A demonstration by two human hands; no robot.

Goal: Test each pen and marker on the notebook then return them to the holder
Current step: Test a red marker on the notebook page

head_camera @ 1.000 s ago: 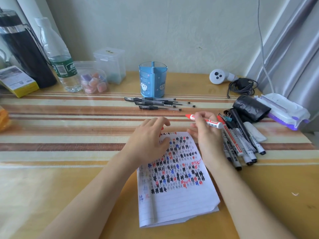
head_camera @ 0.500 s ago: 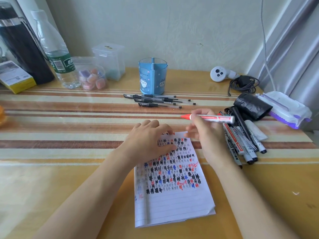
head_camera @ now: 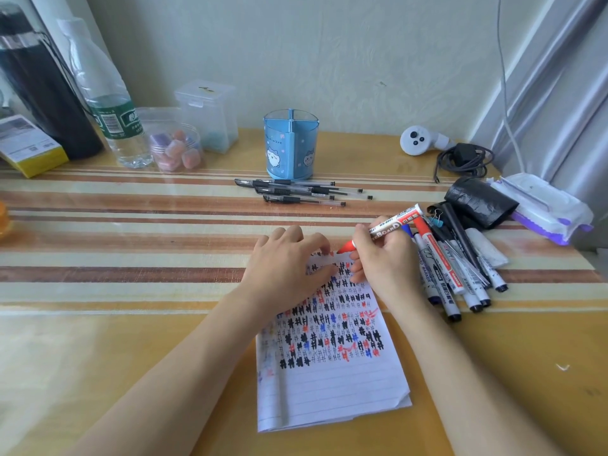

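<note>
Now, press your left hand (head_camera: 289,264) flat, fingers (head_camera: 320,246) spread and lying open on the top of the notebook (head_camera: 332,357), so the page won't slide on the bench (head_camera: 131,245). Your right hand (head_camera: 385,261) has its fingers closed round the red marker (head_camera: 386,227), tip down at the page's top edge (little blank space there). Keep the stroke light and short. The blue holder (head_camera: 291,144) waits behind, gel pens (head_camera: 296,191) lying before it.

- We see a blue holder (head_camera: 291,144) printed with white cartoon animals.
- Our notebook (head_camera: 332,383) carries black, red and blue hash marks.
- The tabletop (head_camera: 131,264) shows brown and cream stripes.
</note>
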